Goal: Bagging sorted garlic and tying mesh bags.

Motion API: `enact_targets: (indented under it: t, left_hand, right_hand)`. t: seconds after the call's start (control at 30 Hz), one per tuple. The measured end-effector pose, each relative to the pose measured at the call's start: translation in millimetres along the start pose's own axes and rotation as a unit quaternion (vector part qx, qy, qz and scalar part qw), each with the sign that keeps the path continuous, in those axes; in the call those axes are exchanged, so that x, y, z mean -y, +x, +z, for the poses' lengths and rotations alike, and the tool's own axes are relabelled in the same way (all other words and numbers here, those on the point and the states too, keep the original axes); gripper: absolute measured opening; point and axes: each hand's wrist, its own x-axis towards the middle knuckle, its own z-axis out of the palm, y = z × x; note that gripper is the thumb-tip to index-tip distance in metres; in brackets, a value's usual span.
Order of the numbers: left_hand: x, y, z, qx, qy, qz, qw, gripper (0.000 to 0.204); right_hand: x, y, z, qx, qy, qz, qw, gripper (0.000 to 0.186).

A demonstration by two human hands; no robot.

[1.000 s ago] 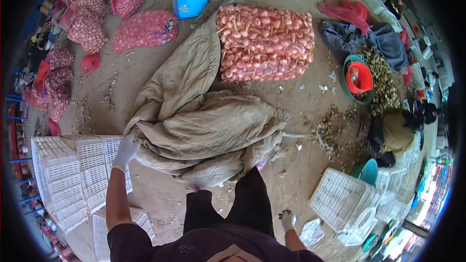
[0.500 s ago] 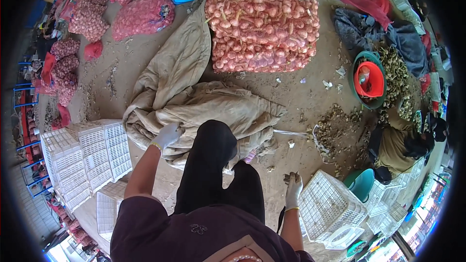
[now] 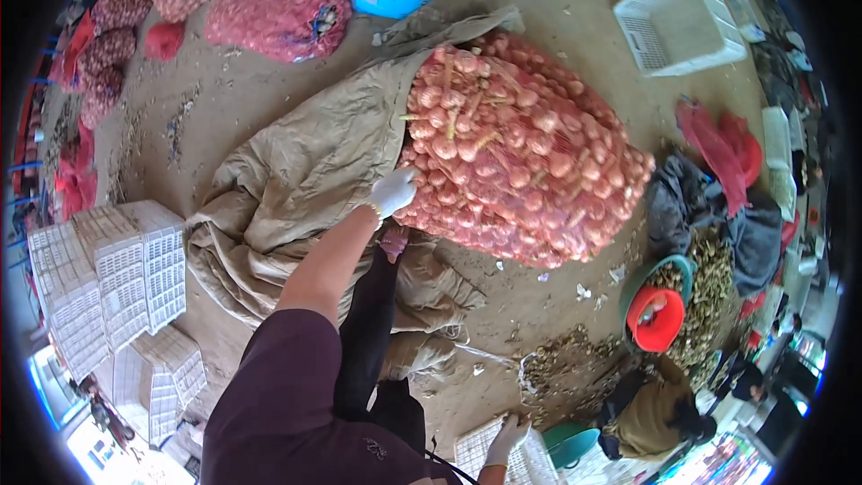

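Shifting forward past brown cloth (image 3: pixel 310 139), the left hand (image 3: pixel 393 193), nearer, is meeting the garlic sack (image 3: pixel 525 153) stretching lengthwise rightward. Whether it or the right hand (image 3: pixel 510 436) is gripping is unclear.

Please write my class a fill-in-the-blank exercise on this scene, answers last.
1. The left hand and right hand wear gloves that are mainly ____ in colour.
2. Of the two, the ____ one is nearer the large mesh bag.
3. The bucket inside a green tub is ____.
Missing words: white; left; red.
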Motion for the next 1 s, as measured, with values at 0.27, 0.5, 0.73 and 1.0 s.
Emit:
enact_targets:
  t: [0.27, 0.5, 0.73, 1.0]
  left_hand:
    - [64, 133, 20, 0.128, 0.121, -0.092, 0.98, 0.04]
    - [139, 219, -169, -0.251, -0.159, -0.332, 0.895, 0.083]
    - [74, 243, -63, -0.074, -0.3, -0.072, 0.948, 0.033]
    - [63, 255, -33, -0.033, -0.189, -0.11, 0.975, 0.05]
  right_hand:
    - [339, 176, 275, 0.011, -0.043, -0.473, 0.88, 0.042]
    - [393, 234, 386, -0.117, -0.163, -0.576, 0.792, 0.042]
    - [387, 256, 376, -0.126, -0.204, -0.572, 0.785, 0.048]
    - [388, 252, 388, -0.156, -0.19, -0.655, 0.714, 0.037]
